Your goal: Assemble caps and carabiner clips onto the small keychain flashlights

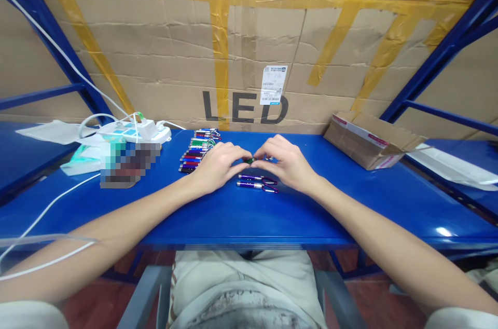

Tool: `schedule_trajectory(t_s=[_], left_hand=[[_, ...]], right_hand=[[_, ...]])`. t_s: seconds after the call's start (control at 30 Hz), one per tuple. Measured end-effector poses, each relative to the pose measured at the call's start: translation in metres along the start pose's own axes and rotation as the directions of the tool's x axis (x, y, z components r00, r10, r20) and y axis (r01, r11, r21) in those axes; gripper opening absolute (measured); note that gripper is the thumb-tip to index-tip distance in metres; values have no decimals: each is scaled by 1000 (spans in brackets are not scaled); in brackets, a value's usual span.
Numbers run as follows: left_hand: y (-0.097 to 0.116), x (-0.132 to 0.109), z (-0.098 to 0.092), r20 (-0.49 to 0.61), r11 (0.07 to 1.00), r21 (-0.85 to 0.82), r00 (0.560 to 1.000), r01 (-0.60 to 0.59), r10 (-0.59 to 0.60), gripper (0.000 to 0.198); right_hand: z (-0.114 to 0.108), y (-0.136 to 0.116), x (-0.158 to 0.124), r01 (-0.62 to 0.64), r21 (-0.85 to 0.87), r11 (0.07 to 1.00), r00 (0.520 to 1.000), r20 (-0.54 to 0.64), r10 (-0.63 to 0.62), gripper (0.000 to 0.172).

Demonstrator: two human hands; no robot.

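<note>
Blue table (218,220), smooth and a little glossy, set against a tall cardboard wall (155,59) with yellow tape (220,49) and three large black letters, LED (244,107).

Hands: left hand (222,164) and right hand (287,162) nearly meet above the middle of the table. Fingers curled, each thumb closed against the fingertips. Between them, one small green tube (249,161), pinched from both sides; mostly covered by the fingers, so only a short stretch shows. Its far end cannot be made out.

Just below the hands: two blue tubes (249,184), lying side by side, each with a dark purple clip (270,189) at its right end. Neither is held.

Beside the left hand, on its outer side: row of tubes (190,156), stacked one behind another, in black, red, blue and green. At least eight counted; exact number cannot be told, as the hand hides some of their ends.

Further left: one white power strip (159,135) with white cables, one teal and white packet (82,156), one pixelated item (130,165), contents unreadable.

Further right: one cardboard box (356,143) near the back edge, a white sheet (461,167) beyond it.

Outermost: one white label (274,85) on the cardboard, blue metal posts (443,51) at either side, two grey chair arms (144,295) flanking the person's lap, reddish floor below
</note>
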State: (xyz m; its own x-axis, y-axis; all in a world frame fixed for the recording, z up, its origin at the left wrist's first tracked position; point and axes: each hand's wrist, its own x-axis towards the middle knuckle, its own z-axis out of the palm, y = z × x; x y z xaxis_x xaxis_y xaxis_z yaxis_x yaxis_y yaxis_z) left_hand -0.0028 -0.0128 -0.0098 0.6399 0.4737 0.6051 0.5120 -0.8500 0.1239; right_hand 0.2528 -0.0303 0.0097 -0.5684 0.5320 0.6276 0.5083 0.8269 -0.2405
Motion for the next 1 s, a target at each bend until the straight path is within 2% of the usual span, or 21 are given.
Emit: schedule_trajectory(t_s=[0.23, 0.47, 0.6, 0.7, 0.77, 0.87, 1.0], left_hand=[[-1, 1, 0, -8, 1000, -19, 1000, 1, -2, 20], [2, 1, -1, -9, 997, -54, 998, 54, -54, 22], [4, 1, -2, -19, 986, -143, 996, 87, -91, 35], [6, 2, -3, -25, 977, -192, 995, 89, -95, 32], [7, 3, -3, -27, 973, -209, 994, 100, -108, 26], [6, 4, -3, -31, 968, -222, 992, 113, -123, 21], [6, 3, -3, -17, 981, -173, 995, 92, -97, 12]], right_hand=[[-2, 0, 2, 35, -28, 999, 999, 18, -34, 30], [-15, 9, 4, -58, -39, 998, 995, -84, 55, 23], [-15, 15, 4, -123, -55, 991, 985, -125, 116, 17], [-14, 23, 3, -186, -72, 980, 974, -142, 175, 14], [-12, 32, 2, -214, -103, 971, 974, -101, 203, 13], [-9, 49, -2, -197, -171, 965, 975, 64, 211, 12], [-4, 64, -7, -158, -263, 952, 937, 265, 228, 15]])
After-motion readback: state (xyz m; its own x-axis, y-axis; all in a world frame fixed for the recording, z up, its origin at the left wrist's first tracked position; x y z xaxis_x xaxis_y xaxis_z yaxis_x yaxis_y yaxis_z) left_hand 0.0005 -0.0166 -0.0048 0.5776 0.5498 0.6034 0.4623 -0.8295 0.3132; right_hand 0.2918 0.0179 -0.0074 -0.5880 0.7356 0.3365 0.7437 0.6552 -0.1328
